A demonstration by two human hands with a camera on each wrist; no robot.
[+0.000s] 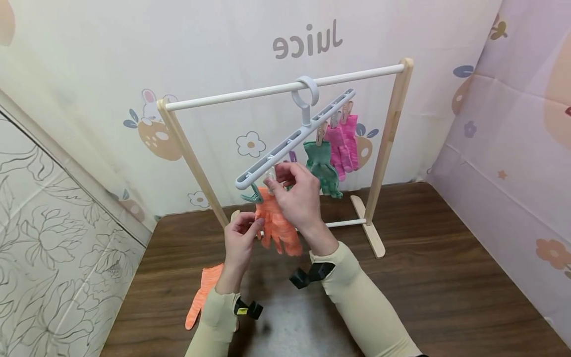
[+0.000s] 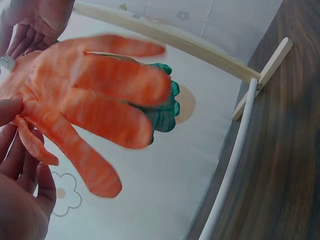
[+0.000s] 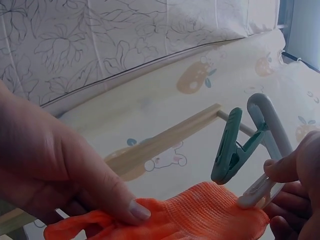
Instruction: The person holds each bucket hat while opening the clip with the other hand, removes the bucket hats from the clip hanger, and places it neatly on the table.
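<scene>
"What lies furthest left, from where you stand?"

"A flat orange glove [image 1: 207, 285], on the table [image 1: 446, 267], at eight o'clock from the upper orange glove [image 1: 278, 225]. Part of it is hidden."

"And the left hand [image 1: 241, 240]?"

"At nine o'clock, right on the upper orange glove. That grip is together, thumb and fingers pinching the glove's side."

"I see a green peg [image 1: 253, 195] next."

"Yes, hanging from the left end of the grey hanger [image 1: 306, 130], between ten and eleven o'clock, close to the cuff. I can't tell whether it touches."

"What's at twelve?"

"A pale clip [image 3: 254, 192], with its tip at the cuff. The upper orange glove hangs below the hanger, fingers down, between the two hands."

"And the right hand [image 1: 301, 196]?"

"At one o'clock. Its grip is clamped on the pale clip, thumb on one side, fingers curled behind."

"Beyond that?"

"A green glove [image 1: 322, 166], pegged, also at one o'clock but farther out, then pink gloves [image 1: 350, 138] higher up. At far right stands the post of a wooden rack [image 1: 392, 139]; the hanger hooks over its white rail [image 1: 232, 95]."
</scene>
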